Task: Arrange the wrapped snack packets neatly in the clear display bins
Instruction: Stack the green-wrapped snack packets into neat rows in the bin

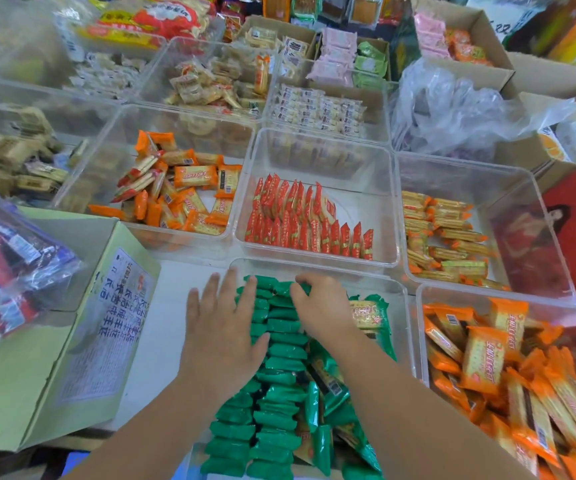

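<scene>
- The green packets [284, 344] are ranked in rows at the left of the nearest bin [317, 266]; those at its right lie jumbled.
- The left hand [222, 327] is pressed flat, fingers straight, on the rows; the right hand [321, 306] is curled round the far packets.
- The orange packets [487, 358] alongside are judged unsorted.

Person, two arms in view. Left hand [224, 327] and right hand [321, 306] bare; both forearms bare as far as the lower frame edge. Nails look short; finer detail lost to blur.

White table [163, 327]: clear bins [321, 263], cardboard box [37, 375] resting on it.
</scene>
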Demonstrator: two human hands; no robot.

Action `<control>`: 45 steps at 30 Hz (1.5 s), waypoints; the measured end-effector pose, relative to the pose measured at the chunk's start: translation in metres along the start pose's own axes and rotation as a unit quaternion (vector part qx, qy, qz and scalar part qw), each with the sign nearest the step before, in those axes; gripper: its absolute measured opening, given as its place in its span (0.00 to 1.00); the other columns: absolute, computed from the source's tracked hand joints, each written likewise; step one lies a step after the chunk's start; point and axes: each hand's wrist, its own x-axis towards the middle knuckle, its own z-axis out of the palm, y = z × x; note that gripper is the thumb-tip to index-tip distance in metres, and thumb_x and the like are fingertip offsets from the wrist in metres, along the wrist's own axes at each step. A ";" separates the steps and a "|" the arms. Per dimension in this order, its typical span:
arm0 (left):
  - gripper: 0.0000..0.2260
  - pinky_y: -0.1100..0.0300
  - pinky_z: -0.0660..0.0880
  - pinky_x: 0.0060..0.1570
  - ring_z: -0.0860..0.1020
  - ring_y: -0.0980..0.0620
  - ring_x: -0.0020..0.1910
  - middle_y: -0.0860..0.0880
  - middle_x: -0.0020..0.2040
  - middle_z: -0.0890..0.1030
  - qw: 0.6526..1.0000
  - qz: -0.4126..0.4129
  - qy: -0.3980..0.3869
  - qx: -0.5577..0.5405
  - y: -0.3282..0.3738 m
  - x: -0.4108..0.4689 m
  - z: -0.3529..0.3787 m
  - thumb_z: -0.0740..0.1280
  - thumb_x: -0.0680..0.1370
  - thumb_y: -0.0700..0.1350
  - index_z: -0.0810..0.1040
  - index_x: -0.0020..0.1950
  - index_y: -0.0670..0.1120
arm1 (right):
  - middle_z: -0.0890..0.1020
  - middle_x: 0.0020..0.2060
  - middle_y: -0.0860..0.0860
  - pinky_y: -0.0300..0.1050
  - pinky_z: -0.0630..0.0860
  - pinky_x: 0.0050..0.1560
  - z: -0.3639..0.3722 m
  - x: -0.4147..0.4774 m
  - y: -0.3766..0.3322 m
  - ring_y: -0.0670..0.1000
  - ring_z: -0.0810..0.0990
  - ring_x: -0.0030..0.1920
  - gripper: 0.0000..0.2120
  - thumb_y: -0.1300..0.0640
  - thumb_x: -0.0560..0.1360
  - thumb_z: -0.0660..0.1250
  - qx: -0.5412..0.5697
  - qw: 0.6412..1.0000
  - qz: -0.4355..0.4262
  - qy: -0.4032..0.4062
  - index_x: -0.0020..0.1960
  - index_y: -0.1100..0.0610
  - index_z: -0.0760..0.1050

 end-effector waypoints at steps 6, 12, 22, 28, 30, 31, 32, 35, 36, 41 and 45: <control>0.48 0.51 0.72 0.65 0.69 0.46 0.69 0.47 0.76 0.64 0.982 -0.104 -0.019 -0.156 -0.009 -0.002 0.013 0.68 0.77 0.59 0.35 0.81 0.50 | 0.78 0.38 0.48 0.47 0.77 0.29 0.022 0.003 -0.007 0.48 0.76 0.32 0.19 0.50 0.80 0.65 0.247 0.946 0.204 0.052 0.69 0.54 0.72; 0.47 0.53 0.76 0.56 0.74 0.48 0.60 0.48 0.66 0.70 0.983 -0.102 -0.026 -0.154 -0.010 -0.001 0.012 0.67 0.78 0.57 0.32 0.80 0.51 | 0.80 0.50 0.58 0.53 0.79 0.51 0.034 0.012 -0.008 0.59 0.80 0.49 0.28 0.37 0.79 0.62 0.340 0.891 0.298 -0.045 0.62 0.62 0.73; 0.48 0.56 0.76 0.51 0.74 0.50 0.55 0.48 0.64 0.70 0.979 -0.106 -0.031 -0.169 -0.009 0.000 0.013 0.67 0.78 0.54 0.30 0.79 0.51 | 0.83 0.51 0.59 0.63 0.81 0.54 0.038 0.013 0.010 0.61 0.82 0.51 0.21 0.43 0.79 0.66 0.270 0.922 0.272 -0.046 0.58 0.62 0.78; 0.46 0.57 0.75 0.47 0.73 0.51 0.50 0.49 0.62 0.70 0.976 -0.115 -0.034 -0.180 -0.008 0.000 0.014 0.67 0.78 0.49 0.31 0.80 0.52 | 0.81 0.41 0.57 0.55 0.82 0.47 0.049 0.024 0.010 0.57 0.80 0.41 0.22 0.41 0.79 0.66 0.215 0.938 0.270 -0.034 0.47 0.63 0.77; 0.46 0.57 0.75 0.46 0.73 0.52 0.49 0.49 0.62 0.70 0.976 -0.117 -0.035 -0.179 -0.008 0.001 0.014 0.66 0.78 0.49 0.32 0.80 0.51 | 0.76 0.33 0.54 0.47 0.74 0.32 0.051 0.028 0.007 0.54 0.75 0.33 0.24 0.40 0.79 0.65 0.190 0.941 0.280 -0.027 0.41 0.61 0.72; 0.46 0.58 0.75 0.45 0.73 0.52 0.48 0.49 0.61 0.70 0.977 -0.118 -0.035 -0.176 -0.007 0.001 0.014 0.66 0.78 0.49 0.32 0.80 0.51 | 0.73 0.31 0.53 0.44 0.69 0.29 0.051 0.030 0.006 0.52 0.72 0.30 0.24 0.39 0.79 0.64 0.171 0.943 0.284 -0.027 0.40 0.60 0.70; 0.45 0.58 0.75 0.44 0.73 0.52 0.47 0.49 0.61 0.70 0.977 -0.119 -0.038 -0.173 -0.008 0.002 0.015 0.66 0.78 0.48 0.32 0.80 0.51 | 0.72 0.30 0.52 0.43 0.66 0.28 0.051 0.031 0.004 0.52 0.70 0.29 0.25 0.38 0.79 0.64 0.157 0.944 0.289 -0.030 0.40 0.60 0.69; 0.45 0.57 0.75 0.43 0.74 0.51 0.47 0.48 0.61 0.70 0.979 -0.119 -0.042 -0.163 -0.008 0.002 0.014 0.65 0.78 0.49 0.32 0.80 0.51 | 0.72 0.31 0.53 0.45 0.69 0.30 0.049 0.031 0.002 0.52 0.71 0.30 0.24 0.38 0.79 0.64 0.159 0.941 0.295 -0.039 0.42 0.60 0.70; 0.45 0.56 0.75 0.42 0.74 0.51 0.47 0.48 0.61 0.70 0.979 -0.119 -0.041 -0.158 -0.008 0.002 0.014 0.65 0.78 0.49 0.32 0.80 0.51 | 0.73 0.32 0.53 0.47 0.72 0.34 0.047 0.028 0.001 0.53 0.72 0.32 0.24 0.39 0.79 0.63 0.170 0.940 0.292 -0.044 0.45 0.61 0.71; 0.42 0.55 0.72 0.40 0.73 0.50 0.46 0.47 0.62 0.71 0.978 -0.125 -0.027 -0.165 -0.008 0.001 0.014 0.63 0.79 0.51 0.35 0.81 0.50 | 0.65 0.37 0.45 0.45 0.65 0.38 0.034 -0.007 -0.006 0.47 0.65 0.36 0.18 0.37 0.81 0.54 0.181 0.964 0.192 -0.032 0.46 0.51 0.63; 0.38 0.49 0.77 0.48 0.78 0.46 0.50 0.48 0.69 0.71 0.943 -0.135 -0.008 -0.305 -0.011 -0.004 0.010 0.64 0.81 0.49 0.42 0.82 0.56 | 0.75 0.57 0.43 0.52 0.74 0.61 0.021 -0.065 0.006 0.48 0.75 0.57 0.19 0.36 0.81 0.54 0.253 0.957 0.139 0.008 0.64 0.47 0.70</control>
